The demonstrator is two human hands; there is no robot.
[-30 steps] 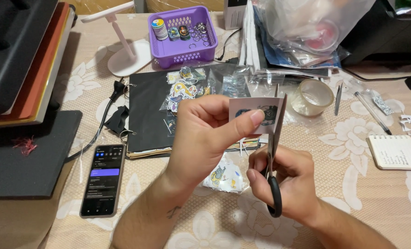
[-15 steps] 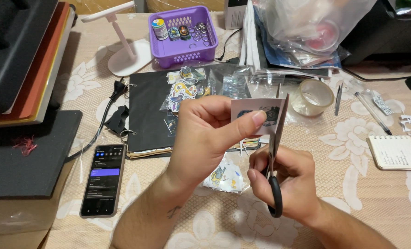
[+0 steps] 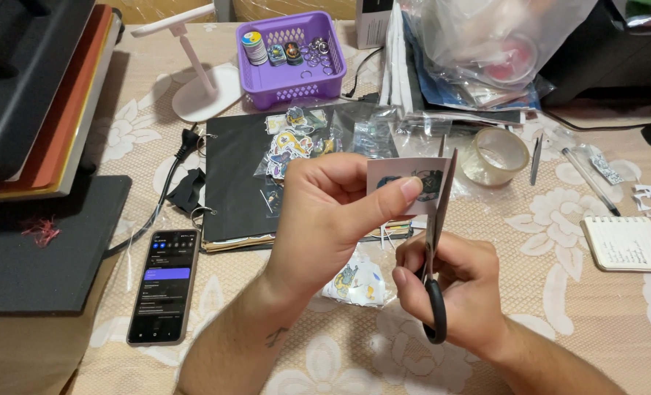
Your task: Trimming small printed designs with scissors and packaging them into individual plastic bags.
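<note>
A sticker sheet (image 3: 406, 184) is pinched upright by the left hand (image 3: 325, 219) so scissors (image 3: 435, 249), gripped in the closed right hand (image 3: 453, 289), can be run along its edge

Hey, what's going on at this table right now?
A person is cutting a small printed paper sheet with scissors. The left hand pinches the sheet by thumb and fingers; the right hand works the scissors, blades upright at the sheet's right edge. More sticker cutouts lie on a black folder behind, with a phone to the left.
</note>
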